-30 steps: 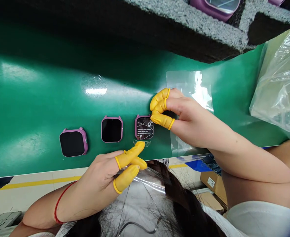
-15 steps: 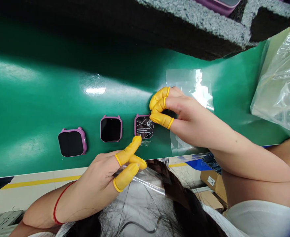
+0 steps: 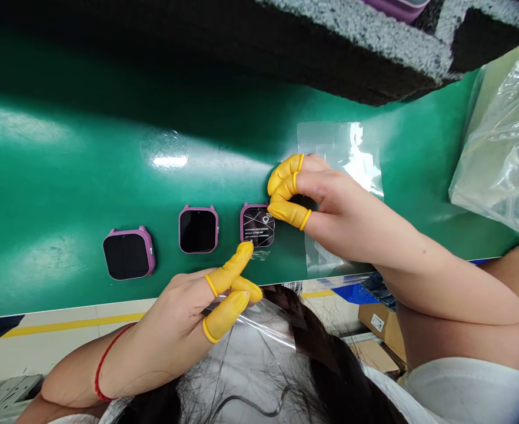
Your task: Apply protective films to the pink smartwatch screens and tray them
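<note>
Head view, worktop: a green table (image 3: pixel 78 188) bears three purple-framed watch bodies, screens up, spaced apart in a row near its front edge.
Printed watch: the purple watch with white lines and lettering on its face (image 3: pixel 258 228) lies at the right of the row, between the two hands.
Left hand: the left hand (image 3: pixel 182 315) wears yellow finger cots (image 3: pixel 224 318) and pinches a clear film (image 3: pixel 270 333) that trails over the front edge; its foremost fingertip meets the printed watch's lower edge in view, though contact is unsure.
Right hand: the right hand (image 3: pixel 343 215), likewise in yellow cots, has thumb and fingers drawn together over the printed watch's upper right corner; I cannot tell whether anything is between them.
Clear scrap: a crinkled clear scrap (image 3: pixel 260 255) lies just below the printed watch.
Dark-screened pair: the middle watch (image 3: pixel 198 231) is near the printed one, the left watch (image 3: pixel 127 255) farther out.
Clear sheet: a glossy transparent sheet (image 3: pixel 365 156) lies partly beneath the right hand.
Far side: a grey-black foam block (image 3: pixel 374 41) holds another purple piece (image 3: pixel 398 9), cut off above; a plastic bag (image 3: pixel 500 153) sits at right.
</note>
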Tool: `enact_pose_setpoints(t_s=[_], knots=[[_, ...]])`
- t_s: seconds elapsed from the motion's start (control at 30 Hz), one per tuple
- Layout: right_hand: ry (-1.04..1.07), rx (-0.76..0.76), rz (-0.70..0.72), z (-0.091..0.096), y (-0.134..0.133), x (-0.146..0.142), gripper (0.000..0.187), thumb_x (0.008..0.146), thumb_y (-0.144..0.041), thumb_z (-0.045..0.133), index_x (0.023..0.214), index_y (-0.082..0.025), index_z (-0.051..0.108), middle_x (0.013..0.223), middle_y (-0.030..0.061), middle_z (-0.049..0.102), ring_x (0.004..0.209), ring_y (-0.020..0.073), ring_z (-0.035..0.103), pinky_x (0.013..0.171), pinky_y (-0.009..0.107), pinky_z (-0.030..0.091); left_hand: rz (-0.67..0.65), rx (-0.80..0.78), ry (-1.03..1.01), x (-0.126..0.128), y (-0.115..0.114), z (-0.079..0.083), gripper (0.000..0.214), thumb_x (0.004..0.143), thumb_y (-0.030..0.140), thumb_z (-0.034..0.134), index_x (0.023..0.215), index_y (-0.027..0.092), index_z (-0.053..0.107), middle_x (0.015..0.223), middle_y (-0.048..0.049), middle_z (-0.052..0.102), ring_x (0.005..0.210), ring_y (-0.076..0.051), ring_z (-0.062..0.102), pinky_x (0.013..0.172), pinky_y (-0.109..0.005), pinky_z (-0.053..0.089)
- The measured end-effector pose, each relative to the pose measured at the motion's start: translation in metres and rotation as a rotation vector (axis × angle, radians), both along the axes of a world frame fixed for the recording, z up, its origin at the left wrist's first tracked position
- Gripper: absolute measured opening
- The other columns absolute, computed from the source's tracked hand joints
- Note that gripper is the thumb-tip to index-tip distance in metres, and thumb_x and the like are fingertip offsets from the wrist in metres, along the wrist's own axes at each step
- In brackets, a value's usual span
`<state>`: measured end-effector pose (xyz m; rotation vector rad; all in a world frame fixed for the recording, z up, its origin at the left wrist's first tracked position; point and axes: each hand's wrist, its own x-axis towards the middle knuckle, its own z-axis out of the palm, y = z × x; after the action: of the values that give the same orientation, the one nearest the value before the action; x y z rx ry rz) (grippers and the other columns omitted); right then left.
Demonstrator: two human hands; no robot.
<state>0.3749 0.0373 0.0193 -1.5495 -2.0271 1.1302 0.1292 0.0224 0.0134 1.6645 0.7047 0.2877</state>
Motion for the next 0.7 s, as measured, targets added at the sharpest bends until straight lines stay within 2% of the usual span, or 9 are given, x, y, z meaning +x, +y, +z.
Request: enact_pose_setpoints(t_s=[0.33,0.47,0.53,0.7], knots=[[0.019,0.022,-0.019,0.000,-0.001,-0.001,0.017,0.090,-0.018,0.058,0.074,-0.020,0.056,0.088,0.0031,0.064,0.091,0.0196,0.057,0.089,0.041,0.047,-0.006,0.024,-0.035,0.000,-0.001,-0.002,0.018,0.093,0.015,0.056,0.094,0.016,0.073,0.082,0.0002,0.077,0.065,-0.009,0.072,0.067,-0.009,0.053],[0.057,0.080,-0.087,0.003,-0.003,0.007,0.006,0.090,-0.025,0.063,0.087,-0.020,0.062,0.095,0.0052,0.065,0.098,0.0225,0.059,0.089,0.043,0.049,0.006,0.003,-0.051,0.000,-0.001,-0.002,0.017,0.093,0.014,0.055,0.094,0.017,0.073,0.082,0.0011,0.078,0.069,-0.008,0.073,0.069,-0.007,0.053],[0.047,0.093,-0.087,0.004,-0.004,0.012,0.017,0.087,-0.032,0.068,0.099,-0.020,0.063,0.103,0.0072,0.064,0.104,0.0253,0.058,0.091,0.045,0.050,0.005,-0.008,-0.050,0.000,-0.001,-0.002,0.017,0.093,0.014,0.056,0.094,0.017,0.072,0.083,0.0015,0.077,0.069,-0.007,0.073,0.070,-0.007,0.053],[-0.051,0.073,0.056,0.003,-0.012,0.013,0.054,0.078,-0.042,0.078,0.122,-0.019,0.056,0.118,0.0125,0.056,0.114,0.0320,0.051,0.097,0.052,0.045,-0.005,0.009,-0.041,-0.002,0.000,-0.002,0.016,0.093,0.014,0.057,0.096,0.018,0.072,0.083,0.0032,0.077,0.068,-0.006,0.071,0.069,-0.006,0.052]])
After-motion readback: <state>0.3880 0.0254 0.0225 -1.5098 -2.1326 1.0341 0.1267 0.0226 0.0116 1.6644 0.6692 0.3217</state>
